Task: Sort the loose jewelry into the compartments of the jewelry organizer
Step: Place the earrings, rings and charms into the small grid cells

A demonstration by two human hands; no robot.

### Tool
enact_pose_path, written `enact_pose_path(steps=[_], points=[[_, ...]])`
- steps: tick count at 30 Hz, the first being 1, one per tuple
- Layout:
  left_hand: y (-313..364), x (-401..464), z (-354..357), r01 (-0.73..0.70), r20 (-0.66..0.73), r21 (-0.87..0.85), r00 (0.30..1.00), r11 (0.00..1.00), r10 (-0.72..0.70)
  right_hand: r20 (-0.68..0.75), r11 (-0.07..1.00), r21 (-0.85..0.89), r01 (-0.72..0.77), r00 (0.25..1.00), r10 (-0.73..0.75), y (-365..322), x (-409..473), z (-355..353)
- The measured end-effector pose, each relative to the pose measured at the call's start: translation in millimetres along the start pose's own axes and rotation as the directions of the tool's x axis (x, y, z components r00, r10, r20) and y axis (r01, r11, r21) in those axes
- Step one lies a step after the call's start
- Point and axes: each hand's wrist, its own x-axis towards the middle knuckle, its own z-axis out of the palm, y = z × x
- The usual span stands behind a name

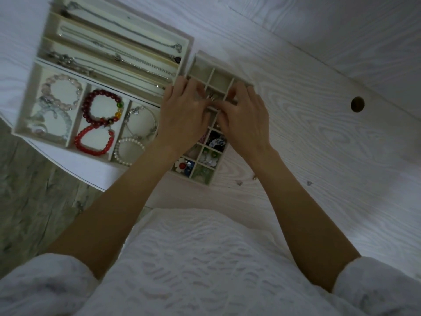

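Head view — one frame, looking down over both forearms.

Item 1. Grid tray [196, 62]: small pale organizer with square compartments, lying on the white wood-grain table [319, 110]. Compartments beyond the fingertips look bare; those nearer the wrists hold earrings — a black-and-white pair [217, 141], a pale flower pair [209, 157], a white daisy with red centre [181, 165], and something green [202, 173].

Item 2. Left hand [182, 115]: fingers curled over the tray's middle rows, tips meeting those of the right hand.

Item 3. Right hand [246, 119]: fingers likewise curled inward. Between the two sets of fingertips sits a small metallic piece [210, 98], probably an earring; both hands appear to pinch or fuss with it, though which one truly bears it cannot be told.

Item 4. Bracelet tray [25, 96], left of the left hand: a pink bead bracelet [61, 92], a dark red bead bracelet [102, 108], a bright red bracelet [93, 142], a pearl bracelet [129, 151], and silver bangles [141, 122].

Item 5. Necklace tray [186, 51], beyond the left fingers: silver chains [136, 62] laid lengthwise.

Item 6. Loose pieces on the table below the right wrist: two small studs [247, 180] and a further bit [309, 183] well off.

Step judged in hand: settling a small piece into a middle cell. Next move likely calls for releasing it cleanly inside one cell, then fetching the loose studs.
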Motion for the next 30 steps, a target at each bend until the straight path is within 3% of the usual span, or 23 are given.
enact_pose_path(steps=[3, 8, 15, 21, 30], points=[[-1, -5, -1, -0.011, -0.027, -0.060, 1.000, 0.998, 0.010, -0.064, 0.995, 0.093, -0.030, 0.997, 0.036, 6, -14, -14], [4, -14, 0, -0.075, -0.020, -0.099, 0.997, 0.992, 0.074, -0.047, 0.954, 0.158, -0.256, 0.963, 0.266, 42, -73, -33], [27, -29, 3, -0.075, 0.150, -0.116, 0.984, 0.990, 0.092, 0.336, 0.794, 0.189, -0.578, 0.798, 0.501, 61, -146, -20], [38, -38, 1, -0.060, 0.134, -0.135, 0.988, 0.989, 0.078, 0.232, 0.780, 0.345, -0.523, 0.852, 0.469, 48, -138, -8], [47, -41, 4, 0.015, 0.158, -0.170, 0.987, 0.985, 0.012, 0.191, 0.745, 0.410, -0.525, 0.849, 0.493, 85, -155, -20]])
